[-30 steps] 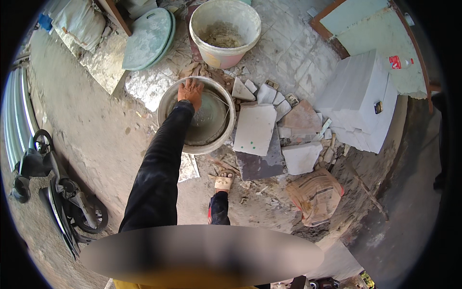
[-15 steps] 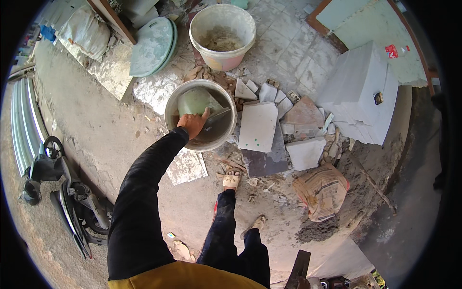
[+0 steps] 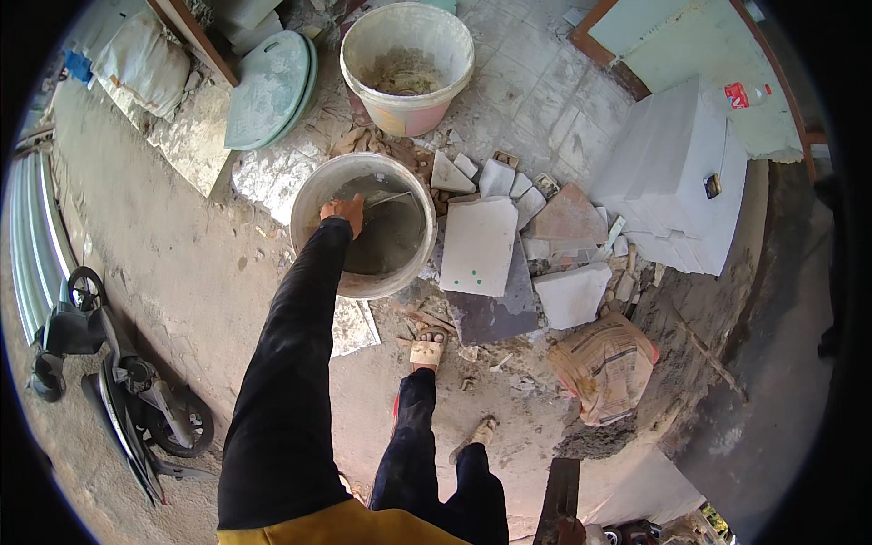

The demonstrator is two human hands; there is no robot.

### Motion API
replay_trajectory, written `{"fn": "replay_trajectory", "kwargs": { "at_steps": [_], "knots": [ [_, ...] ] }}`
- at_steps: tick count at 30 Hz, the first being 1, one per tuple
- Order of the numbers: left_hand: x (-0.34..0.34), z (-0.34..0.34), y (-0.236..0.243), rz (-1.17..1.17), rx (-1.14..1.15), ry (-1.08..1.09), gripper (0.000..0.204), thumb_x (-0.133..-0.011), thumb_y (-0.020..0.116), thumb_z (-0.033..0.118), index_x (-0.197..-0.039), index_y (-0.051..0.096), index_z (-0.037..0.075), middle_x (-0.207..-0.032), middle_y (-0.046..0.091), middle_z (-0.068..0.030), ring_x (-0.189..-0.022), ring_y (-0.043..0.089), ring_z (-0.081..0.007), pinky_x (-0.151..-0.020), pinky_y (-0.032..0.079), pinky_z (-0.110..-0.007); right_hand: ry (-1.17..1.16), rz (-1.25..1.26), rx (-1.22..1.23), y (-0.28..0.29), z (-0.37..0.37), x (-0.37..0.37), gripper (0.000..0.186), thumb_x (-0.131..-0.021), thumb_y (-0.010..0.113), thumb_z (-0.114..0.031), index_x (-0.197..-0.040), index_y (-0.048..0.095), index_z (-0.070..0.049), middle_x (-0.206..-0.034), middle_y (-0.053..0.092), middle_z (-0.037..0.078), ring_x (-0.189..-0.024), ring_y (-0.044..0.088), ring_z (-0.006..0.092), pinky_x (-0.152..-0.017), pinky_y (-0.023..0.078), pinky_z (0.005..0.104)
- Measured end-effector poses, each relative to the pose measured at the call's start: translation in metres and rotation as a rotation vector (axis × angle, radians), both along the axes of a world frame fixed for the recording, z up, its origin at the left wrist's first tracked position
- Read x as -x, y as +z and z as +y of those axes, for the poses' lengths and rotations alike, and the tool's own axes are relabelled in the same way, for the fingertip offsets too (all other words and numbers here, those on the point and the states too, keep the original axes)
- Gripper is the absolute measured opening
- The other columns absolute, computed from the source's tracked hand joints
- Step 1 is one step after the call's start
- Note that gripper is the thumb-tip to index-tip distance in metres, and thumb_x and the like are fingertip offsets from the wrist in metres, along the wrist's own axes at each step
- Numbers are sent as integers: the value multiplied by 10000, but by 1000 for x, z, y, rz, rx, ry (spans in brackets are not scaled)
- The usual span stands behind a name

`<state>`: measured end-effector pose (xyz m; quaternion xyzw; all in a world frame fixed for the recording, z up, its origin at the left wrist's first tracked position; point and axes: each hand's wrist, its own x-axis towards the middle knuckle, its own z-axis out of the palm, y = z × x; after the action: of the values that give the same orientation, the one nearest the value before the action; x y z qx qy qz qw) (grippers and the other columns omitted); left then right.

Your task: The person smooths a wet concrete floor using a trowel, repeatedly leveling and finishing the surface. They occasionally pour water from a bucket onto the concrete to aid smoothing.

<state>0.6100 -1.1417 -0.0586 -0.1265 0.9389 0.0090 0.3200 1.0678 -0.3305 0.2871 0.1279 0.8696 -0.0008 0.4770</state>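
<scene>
My left hand (image 3: 341, 212) reaches into a whitish round bucket (image 3: 301, 245) of murky grey-green water, its fingers bent around the edge of a flat tile (image 3: 381, 199). The tile is partly hidden under the water. My right hand is out of view. Beside the bucket lie a white tile (image 3: 479, 241) with green spots on a dark grey slab (image 3: 500, 313), and several broken tile pieces (image 3: 563, 220). An empty-looking, dirty bucket (image 3: 406, 56) stands behind.
Pale green oval boards (image 3: 263, 91) lean at upper left. A scooter (image 3: 154, 409) and long sheets (image 3: 32, 245) lie at left. A white block stack (image 3: 663, 182), a torn paper sack (image 3: 604, 368) and a stick (image 3: 704, 350) are at right. My sandalled feet stand below the bucket.
My left hand went from spread fingers at the bucket's far inside to bent around a tile, which tilted up half a second ago and now sits lower in the water.
</scene>
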Motion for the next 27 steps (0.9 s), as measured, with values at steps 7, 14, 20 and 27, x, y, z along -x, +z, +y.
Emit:
{"fn": "replay_trajectory", "kwargs": {
  "at_steps": [7,14,20,27],
  "knots": [
    [0,-68,43,-202,-434,427,447,-899,632,160,-1304,604,-27,-1070,741,-290,-785,783,-351,-696,633,-440,-727,274,219,16,-37,35,405,-1012,703,-234,-1360,617,-43,-1212,653,125,-984,666,208,-716,581,323],
    [-58,-82,174,149,-800,543,321,-845,744,112,-1110,677,-57,-852,741,-132,-616,716,-228,-546,594,-365,-1155,121,498,-60,27,7,345,-1004,678,-419,-1066,749,-88,-841,707,17,-783,667,240,-665,579,450],
    [-101,-44,265,233,-864,455,330,-863,739,157,-1087,647,-67,-810,724,-147,-524,675,-225,-489,553,-360,148,686,33,-104,96,-48,245,-1013,629,-385,-1025,750,-172,-957,740,89,-901,690,240,-811,577,452],
    [-136,119,371,248,-917,339,248,-851,690,150,-954,603,-57,-718,664,-134,-394,588,-219,-374,487,-339,-1063,525,22,-41,100,-109,710,-818,743,-520,-1186,632,77,-1113,720,313,-1122,698,418,-917,567,494]
  ]
}}
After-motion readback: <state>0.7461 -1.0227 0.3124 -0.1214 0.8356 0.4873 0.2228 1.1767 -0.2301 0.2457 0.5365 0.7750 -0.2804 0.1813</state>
